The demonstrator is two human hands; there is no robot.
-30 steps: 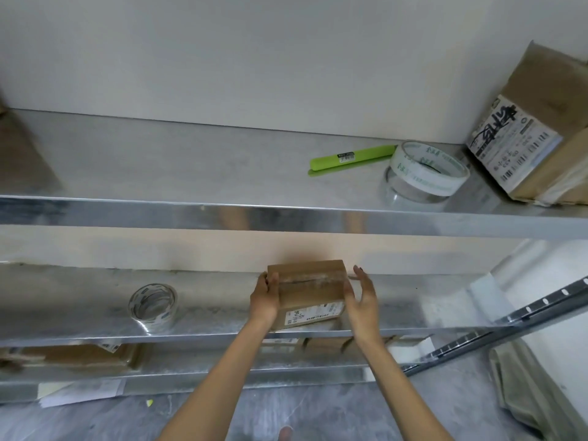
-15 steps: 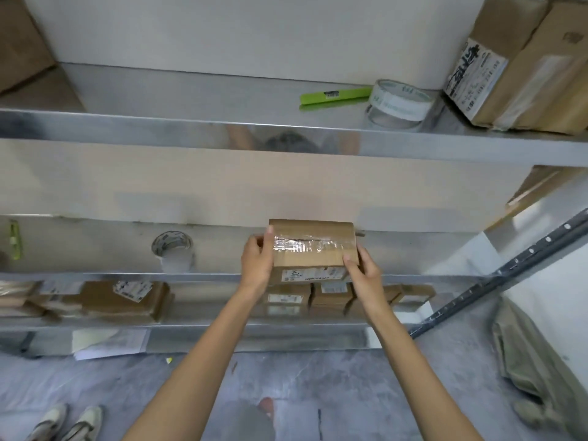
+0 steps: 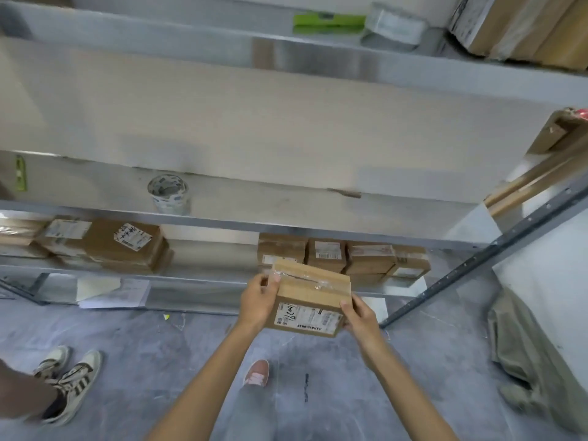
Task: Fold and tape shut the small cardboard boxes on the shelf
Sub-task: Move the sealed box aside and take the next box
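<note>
I hold a small brown cardboard box [image 3: 310,297] in the air in front of the lowest shelf. Clear tape runs across its closed top and a white barcode label covers its near side. My left hand [image 3: 259,299] grips its left end, thumb on the taped top. My right hand [image 3: 361,316] grips its lower right corner. Several taped small boxes [image 3: 346,257] stand in a row on the bottom shelf just behind it. A roll of printed tape [image 3: 168,194] sits on the middle shelf [image 3: 286,214]. Another tape roll [image 3: 393,25] and a green cutter [image 3: 327,20] lie on the top shelf.
More labelled boxes [image 3: 105,245] are stacked at the bottom shelf's left. Large parcels [image 3: 521,27] fill the top right. A slanted metal upright [image 3: 477,262] crosses at right. Another person's sneakers [image 3: 68,381] stand at lower left, paper sheets [image 3: 113,292] lie on the floor, and cloth [image 3: 537,361] is heaped at right.
The box has come down from the middle shelf's height to the bottom shelf's front, still held in both hands. My view has tipped downward, bringing the floor and feet into sight.
</note>
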